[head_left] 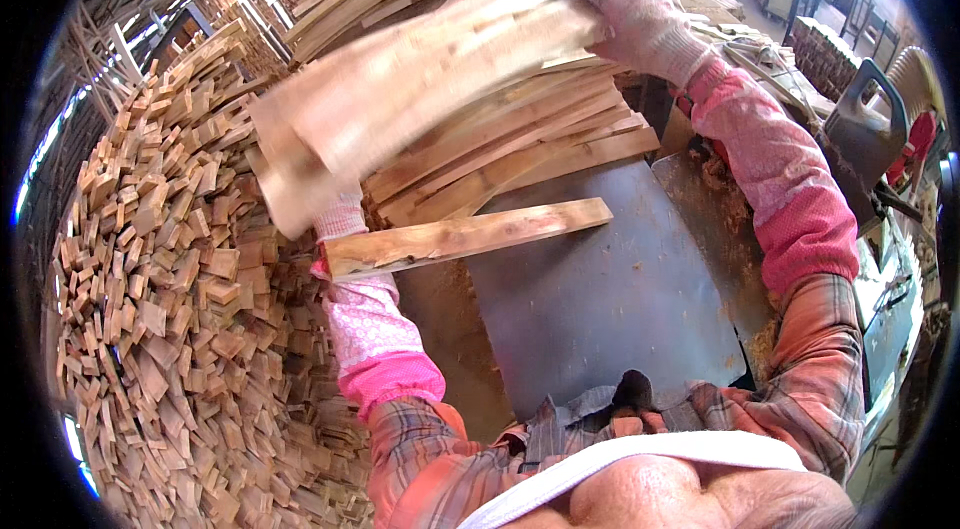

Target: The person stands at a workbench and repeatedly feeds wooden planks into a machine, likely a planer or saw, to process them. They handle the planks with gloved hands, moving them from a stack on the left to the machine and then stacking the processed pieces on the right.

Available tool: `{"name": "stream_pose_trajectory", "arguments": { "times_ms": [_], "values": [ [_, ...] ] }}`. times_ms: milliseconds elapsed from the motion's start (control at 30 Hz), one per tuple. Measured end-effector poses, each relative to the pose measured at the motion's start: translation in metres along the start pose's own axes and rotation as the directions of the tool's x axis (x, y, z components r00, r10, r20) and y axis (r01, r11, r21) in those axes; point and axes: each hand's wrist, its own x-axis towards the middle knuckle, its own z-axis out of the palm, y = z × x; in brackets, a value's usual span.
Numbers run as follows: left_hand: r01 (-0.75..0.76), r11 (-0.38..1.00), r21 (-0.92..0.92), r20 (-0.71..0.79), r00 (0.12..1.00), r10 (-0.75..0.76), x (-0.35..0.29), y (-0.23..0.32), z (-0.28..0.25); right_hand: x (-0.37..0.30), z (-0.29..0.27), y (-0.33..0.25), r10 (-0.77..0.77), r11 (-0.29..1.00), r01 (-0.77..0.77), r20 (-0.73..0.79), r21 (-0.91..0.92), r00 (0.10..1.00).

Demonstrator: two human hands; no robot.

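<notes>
A few wide wooden boards (400,79) are held up in the air together, slanting from lower left to upper right and blurred by motion. My right hand (640,24), in a pale knit glove, is closed around their far right end. At the near left end, the boards cover the fingers of my left hand (342,216); only its gloved wrist shows beneath, where it bears that end. Below them a single narrow wooden strip (470,237) lies across, its left end passing over my left forearm and its right end above a grey metal plate (600,309).
Long planks (520,149) are stacked beyond the plate. A tall pile of short wood pieces (180,309) fills the left side. Sawdust (725,189) lies along the plate's right edge. At the far right stands a dark handled container (868,119).
</notes>
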Motion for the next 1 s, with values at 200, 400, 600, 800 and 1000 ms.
{"name": "stream_pose_trajectory", "arguments": {
  "times_ms": [200, 400, 600, 800, 1000],
  "values": [
    [0.101, 0.965, -0.243, -0.21, 0.966, -0.154, -0.06, 0.026, 0.055, -0.087, 0.012, 0.003, -0.189, 0.978, 0.196, 0.1, -0.075, 0.977],
    [0.138, 0.925, -0.354, -0.166, 0.964, -0.207, -0.089, 0.032, 0.065, -0.167, 0.048, -0.019, -0.03, 0.999, 0.035, 0.323, -0.009, 0.946],
    [0.339, 0.923, -0.181, -0.024, 0.937, -0.349, -0.12, 0.01, -0.021, -0.214, 0.073, -0.058, -0.014, 1.0, 0.002, 0.584, 0.021, 0.812],
    [0.541, 0.753, -0.376, 0.002, 0.813, -0.583, -0.217, -0.027, -0.004, -0.272, 0.089, -0.065, -0.058, 0.998, 0.045, 0.52, 0.038, 0.852],
    [0.536, 0.651, -0.538, -0.137, 0.706, -0.695, -0.294, -0.064, -0.015, -0.306, 0.087, -0.064, -0.052, 0.996, 0.082, 0.588, -0.025, 0.807]
  ]
}}
